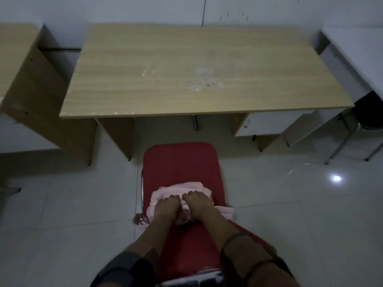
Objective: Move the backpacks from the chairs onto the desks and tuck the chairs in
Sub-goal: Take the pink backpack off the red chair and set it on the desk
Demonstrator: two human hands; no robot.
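Both hands, the left hand (165,206) and the right hand (196,204), grip with curled fingers the top of the pink backpack (180,188), which sits on the red chair (180,162) just in front of the wooden desk (196,69). The step in hand seems to be the lifting; next the backpack must go up and forward over the near edge of the desk. A black chair (366,112) stands at the right of the desk, well apart, and nothing seems to block the way.

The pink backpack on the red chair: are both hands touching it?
Touching. The head view shows the left hand and right hand side by side on the pink backpack, fingers curled over its top.
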